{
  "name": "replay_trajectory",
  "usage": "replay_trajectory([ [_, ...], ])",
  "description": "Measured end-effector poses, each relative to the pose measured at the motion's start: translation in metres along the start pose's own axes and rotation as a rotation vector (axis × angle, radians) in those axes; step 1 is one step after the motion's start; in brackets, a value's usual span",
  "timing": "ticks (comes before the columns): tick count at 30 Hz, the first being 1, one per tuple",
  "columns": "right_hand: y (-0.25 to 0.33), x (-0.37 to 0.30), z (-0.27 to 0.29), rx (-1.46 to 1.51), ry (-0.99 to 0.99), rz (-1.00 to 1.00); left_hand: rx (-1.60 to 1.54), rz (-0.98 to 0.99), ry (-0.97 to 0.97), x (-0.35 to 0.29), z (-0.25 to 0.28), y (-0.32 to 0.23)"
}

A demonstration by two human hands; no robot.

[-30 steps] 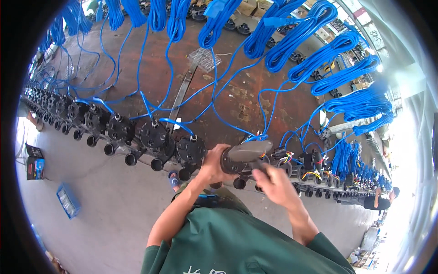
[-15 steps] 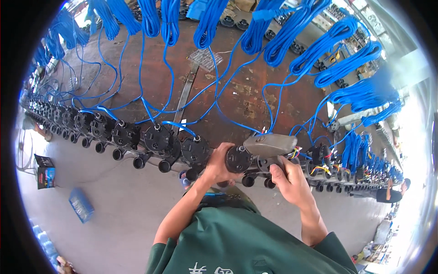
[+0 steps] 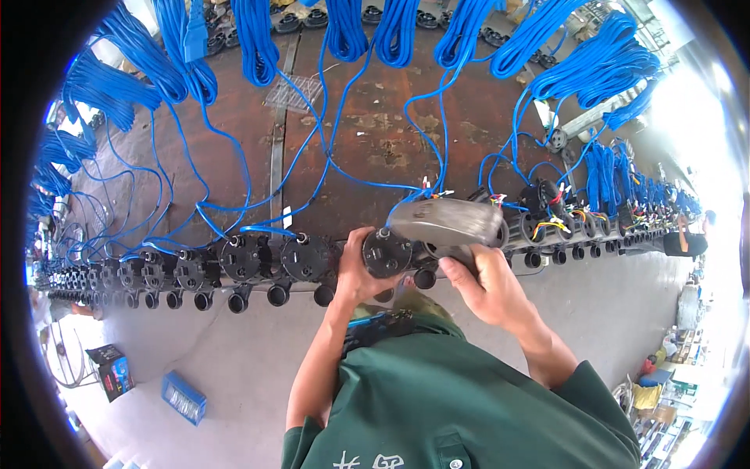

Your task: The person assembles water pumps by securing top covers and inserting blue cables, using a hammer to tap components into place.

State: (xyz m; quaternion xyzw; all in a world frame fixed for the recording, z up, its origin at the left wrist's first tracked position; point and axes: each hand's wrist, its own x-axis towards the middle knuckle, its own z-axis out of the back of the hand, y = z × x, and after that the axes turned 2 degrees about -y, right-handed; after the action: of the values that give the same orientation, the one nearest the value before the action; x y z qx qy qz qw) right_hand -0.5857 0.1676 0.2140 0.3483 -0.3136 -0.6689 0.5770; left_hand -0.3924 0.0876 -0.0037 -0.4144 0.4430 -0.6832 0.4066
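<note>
A stained brown tabletop (image 3: 367,129) is stretching ahead, looped blue cables (image 3: 396,35) ranging along its far side. Black housings (image 3: 242,259) are lining the near edge. A grey mallet-like tool (image 3: 449,223) (its head is blurring) is showing above them; the right hand (image 3: 498,288) is gripping it, fingers curled closed. The left hand (image 3: 355,270) is wrapping, part-curled, around one round housing (image 3: 387,254) just left.

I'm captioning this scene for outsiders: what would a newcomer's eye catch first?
Looped bundles of bright blue cable line the top, beyond a worn reddish-brown tabletop. At the centre, the right hand grips a blurred grey mallet-like tool beside a round black housing held by the left hand.
</note>
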Motion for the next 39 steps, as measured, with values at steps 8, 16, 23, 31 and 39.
replay_trajectory([
  [8,-0.06,0.009,-0.013,-0.084,0.199,-0.2,-0.009,0.091,0.083,0.001,0.008,0.002],
  [16,-0.101,-0.041,-0.01,0.144,-0.053,-0.183,0.384,0.282,0.006,-0.082,-0.029,0.023],
  [23,-0.151,-0.064,-0.029,0.428,0.122,-0.653,-0.305,0.786,0.057,-0.1,-0.084,0.11],
  [31,-0.15,-0.031,-0.013,0.762,0.059,-0.548,-0.191,0.485,0.002,-0.11,-0.088,0.122],
  [39,-0.156,-0.036,-0.011,0.541,0.189,-0.663,-0.048,0.325,0.023,-0.116,-0.081,0.147],
])
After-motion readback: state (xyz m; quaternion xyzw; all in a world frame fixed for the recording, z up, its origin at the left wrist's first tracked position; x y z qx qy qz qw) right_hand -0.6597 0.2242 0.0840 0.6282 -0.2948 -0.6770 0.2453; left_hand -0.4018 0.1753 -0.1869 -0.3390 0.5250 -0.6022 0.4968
